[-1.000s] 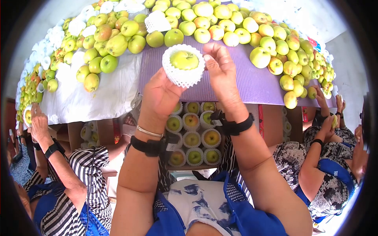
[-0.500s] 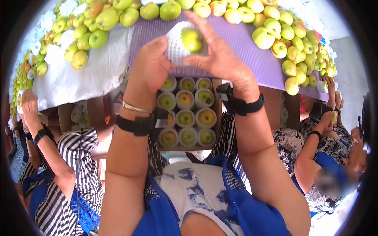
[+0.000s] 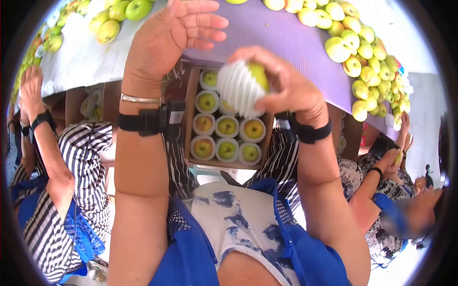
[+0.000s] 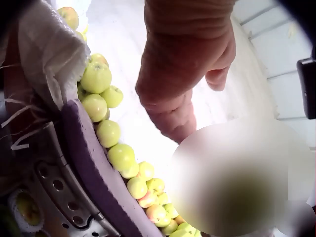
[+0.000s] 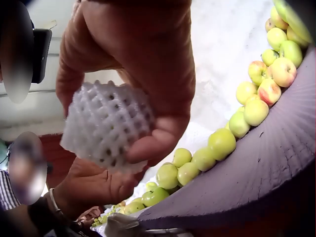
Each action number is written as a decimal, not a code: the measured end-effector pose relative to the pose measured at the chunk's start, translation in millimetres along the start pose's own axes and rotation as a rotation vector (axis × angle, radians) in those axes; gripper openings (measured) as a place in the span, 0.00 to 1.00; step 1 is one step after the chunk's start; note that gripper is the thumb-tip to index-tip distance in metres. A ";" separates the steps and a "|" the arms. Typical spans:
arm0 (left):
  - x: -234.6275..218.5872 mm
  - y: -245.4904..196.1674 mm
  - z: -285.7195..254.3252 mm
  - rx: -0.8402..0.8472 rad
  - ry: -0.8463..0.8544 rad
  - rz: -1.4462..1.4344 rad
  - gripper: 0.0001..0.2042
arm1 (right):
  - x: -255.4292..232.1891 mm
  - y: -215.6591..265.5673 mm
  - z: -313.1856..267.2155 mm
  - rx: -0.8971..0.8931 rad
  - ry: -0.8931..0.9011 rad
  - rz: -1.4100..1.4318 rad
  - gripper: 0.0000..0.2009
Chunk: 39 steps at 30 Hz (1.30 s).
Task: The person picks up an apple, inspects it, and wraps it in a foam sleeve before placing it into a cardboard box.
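Note:
My right hand (image 3: 293,90) grips a green apple in a white foam net (image 3: 240,89), held tilted above the near carton of apples. In the right wrist view, the thumb presses the side of the foam net (image 5: 106,126). My left hand (image 3: 174,40) is raised to the left, palm toward the right, its fingers straight and apart from the fruit. Below both hands stands a cardboard box (image 3: 190,86) with rows of netted apples (image 3: 226,126); the held apple hides part of its far rows.
A purple ribbed mat (image 3: 286,52) covers the table, with loose apples (image 3: 365,66) heaped at the right and more apples (image 3: 108,31) at the left on white sheeting (image 3: 90,57). People sit close on both sides; an arm (image 3: 52,143) reaches up at the left.
The netted apple has come down from over the mat to above the box, now in the right hand alone. My left hand has let go and moved up and left.

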<state>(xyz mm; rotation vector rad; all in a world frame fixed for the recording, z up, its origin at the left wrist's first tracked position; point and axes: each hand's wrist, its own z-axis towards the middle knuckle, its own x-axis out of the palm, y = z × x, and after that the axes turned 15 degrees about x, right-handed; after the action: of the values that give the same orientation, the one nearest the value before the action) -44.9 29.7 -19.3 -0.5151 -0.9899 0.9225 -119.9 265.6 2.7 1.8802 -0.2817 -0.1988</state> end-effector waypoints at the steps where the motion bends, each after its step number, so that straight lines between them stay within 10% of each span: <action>1: -1.9 0.6 -6.8 0.096 -0.105 0.026 0.35 | 5.5 -7.3 4.0 -0.005 0.034 -0.197 0.29; 7: -6.4 -11.2 -18.2 0.190 -0.174 -0.114 0.28 | 24.6 -92.8 46.9 0.402 0.130 -0.458 0.30; 13: -9.2 -15.4 -25.8 0.236 -0.203 -0.094 0.28 | -15.7 -160.6 73.1 0.673 -0.374 -0.081 0.32; 17: -13.7 -19.9 -33.1 0.279 -0.253 -0.119 0.27 | -18.8 -171.9 87.0 0.616 -0.702 -0.478 0.31; 29: -21.3 -25.0 -29.7 0.301 -0.219 0.004 0.25 | -23.4 -242.9 114.6 0.443 -0.844 -0.867 0.25; 39: -14.5 -21.6 -22.6 0.239 -0.210 0.060 0.24 | -12.0 -244.4 124.3 0.505 -0.616 -0.835 0.44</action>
<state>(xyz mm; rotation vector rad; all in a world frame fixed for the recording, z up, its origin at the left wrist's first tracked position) -19.3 6.5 -21.2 -0.2510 -1.0394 1.1493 -142.3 231.0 -268.7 2.3023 0.0770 -1.3912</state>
